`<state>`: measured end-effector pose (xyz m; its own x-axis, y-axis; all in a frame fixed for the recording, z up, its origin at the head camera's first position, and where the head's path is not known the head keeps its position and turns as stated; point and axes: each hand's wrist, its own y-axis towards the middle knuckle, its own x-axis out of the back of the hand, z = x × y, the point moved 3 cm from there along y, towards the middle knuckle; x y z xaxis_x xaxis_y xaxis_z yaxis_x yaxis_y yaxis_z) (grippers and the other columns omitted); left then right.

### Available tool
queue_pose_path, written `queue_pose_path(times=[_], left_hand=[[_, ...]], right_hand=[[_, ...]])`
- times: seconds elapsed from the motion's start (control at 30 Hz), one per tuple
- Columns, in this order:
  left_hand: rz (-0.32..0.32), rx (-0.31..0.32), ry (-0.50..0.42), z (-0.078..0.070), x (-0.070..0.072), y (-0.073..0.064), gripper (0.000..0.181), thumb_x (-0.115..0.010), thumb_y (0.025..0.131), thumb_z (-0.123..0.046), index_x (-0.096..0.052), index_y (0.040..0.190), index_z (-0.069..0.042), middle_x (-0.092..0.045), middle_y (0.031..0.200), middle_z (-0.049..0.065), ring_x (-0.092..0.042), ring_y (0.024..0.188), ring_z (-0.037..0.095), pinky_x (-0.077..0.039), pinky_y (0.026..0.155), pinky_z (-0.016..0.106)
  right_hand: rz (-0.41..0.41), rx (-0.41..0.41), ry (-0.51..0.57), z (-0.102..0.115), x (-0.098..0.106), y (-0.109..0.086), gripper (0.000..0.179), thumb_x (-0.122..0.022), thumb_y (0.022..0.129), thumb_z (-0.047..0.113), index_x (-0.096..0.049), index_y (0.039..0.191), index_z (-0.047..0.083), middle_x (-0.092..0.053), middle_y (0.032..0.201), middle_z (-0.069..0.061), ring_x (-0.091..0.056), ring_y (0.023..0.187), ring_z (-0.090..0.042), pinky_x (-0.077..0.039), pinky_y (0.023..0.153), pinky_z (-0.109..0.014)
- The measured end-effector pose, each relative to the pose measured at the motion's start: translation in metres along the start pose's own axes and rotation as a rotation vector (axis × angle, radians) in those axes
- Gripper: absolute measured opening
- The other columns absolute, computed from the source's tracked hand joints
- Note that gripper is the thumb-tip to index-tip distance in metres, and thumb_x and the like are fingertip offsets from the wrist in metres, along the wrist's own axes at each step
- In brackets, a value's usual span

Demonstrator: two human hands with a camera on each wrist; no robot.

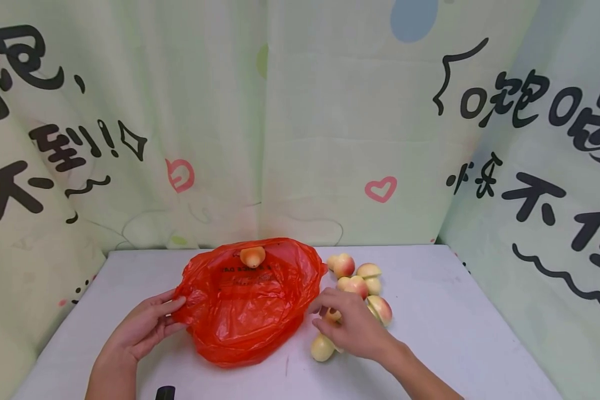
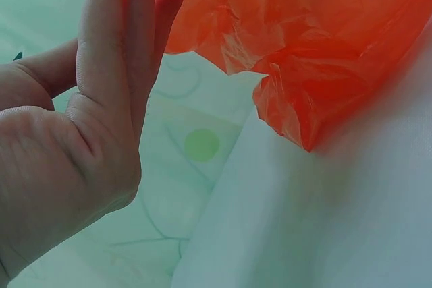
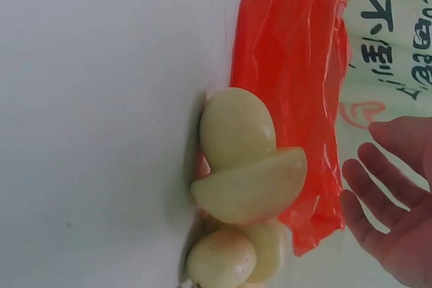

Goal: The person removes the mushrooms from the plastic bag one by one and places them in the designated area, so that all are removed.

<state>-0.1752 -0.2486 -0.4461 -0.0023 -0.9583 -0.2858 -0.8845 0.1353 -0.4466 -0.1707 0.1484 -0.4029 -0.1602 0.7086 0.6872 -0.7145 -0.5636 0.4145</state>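
My left hand (image 1: 147, 325) holds the left rim of a thin red plastic bag (image 1: 250, 322) between thumb and fingers. The bag's mouth gapes toward me, and one rounded fruit-like piece (image 1: 252, 256) shows inside near the back. Over the table to the right of the bag, my right hand (image 1: 350, 322) hovers with loosely bent fingers close to the bag's edge. In the right wrist view its fingers (image 3: 378, 193) are spread and hold nothing. Under and behind it lie several pale yellow and red fruit-like pieces (image 1: 380, 309), some round, some like halves; the hand partly hides a few.
The pieces cluster on a white table (image 1: 460, 333) at the bag's right. A small black object (image 1: 165, 393) pokes in at the near edge, left of centre. Printed pale green curtains (image 1: 325, 111) close off the back and both sides.
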Motion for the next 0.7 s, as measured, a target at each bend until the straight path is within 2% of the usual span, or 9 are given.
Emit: queue_pose_path(times=[0.1, 0.3, 0.4, 0.53, 0.7], left_hand=[[0.001, -0.002, 0.001, 0.000, 0.000, 0.000, 0.073, -0.061, 0.107, -0.022, -0.022, 0.166, -0.008, -0.073, 0.113, -0.005, -0.075, 0.101, 0.015, -0.062, 0.091, 0.032], [-0.008, -0.007, 0.002, 0.000, 0.000, -0.001, 0.074, -0.062, 0.106, -0.023, -0.023, 0.166, -0.008, -0.073, 0.113, -0.004, -0.075, 0.101, 0.016, -0.062, 0.091, 0.033], [-0.007, -0.007, 0.000, 0.000, 0.000, -0.001, 0.073, -0.062, 0.106, -0.023, -0.023, 0.166, -0.008, -0.073, 0.113, -0.005, -0.075, 0.101, 0.016, -0.062, 0.092, 0.033], [-0.013, -0.005, -0.004, 0.000, 0.001, -0.001, 0.073, -0.062, 0.106, -0.022, -0.023, 0.166, -0.008, -0.074, 0.113, -0.005, -0.075, 0.102, 0.016, -0.062, 0.092, 0.032], [-0.012, -0.016, -0.009, 0.000, 0.001, -0.001, 0.074, -0.064, 0.105, -0.022, -0.024, 0.166, -0.007, -0.074, 0.113, -0.005, -0.075, 0.102, 0.016, -0.062, 0.092, 0.033]], right_hand=[[-0.007, -0.014, 0.023, 0.002, 0.000, 0.005, 0.025, -0.079, 0.089, 0.001, -0.077, 0.103, 0.021, -0.074, 0.092, 0.006, -0.065, 0.084, -0.007, -0.062, 0.076, -0.027], [-0.020, -0.080, 0.018, 0.005, 0.000, 0.016, 0.020, -0.076, 0.091, 0.004, -0.077, 0.105, 0.018, -0.077, 0.099, 0.005, -0.070, 0.092, -0.017, -0.061, 0.082, -0.026], [-0.035, -0.087, 0.011, 0.005, 0.000, 0.022, 0.022, -0.077, 0.090, 0.004, -0.076, 0.105, 0.020, -0.077, 0.100, 0.004, -0.070, 0.091, -0.019, -0.062, 0.076, -0.029], [-0.056, -0.093, 0.036, 0.005, -0.001, 0.031, 0.023, -0.076, 0.090, 0.004, -0.075, 0.104, 0.021, -0.076, 0.099, 0.003, -0.069, 0.089, -0.016, -0.063, 0.073, -0.035], [-0.083, -0.109, 0.052, 0.003, -0.003, 0.041, 0.022, -0.074, 0.091, 0.003, -0.075, 0.104, 0.020, -0.075, 0.099, 0.009, -0.068, 0.090, -0.008, -0.064, 0.081, -0.039]])
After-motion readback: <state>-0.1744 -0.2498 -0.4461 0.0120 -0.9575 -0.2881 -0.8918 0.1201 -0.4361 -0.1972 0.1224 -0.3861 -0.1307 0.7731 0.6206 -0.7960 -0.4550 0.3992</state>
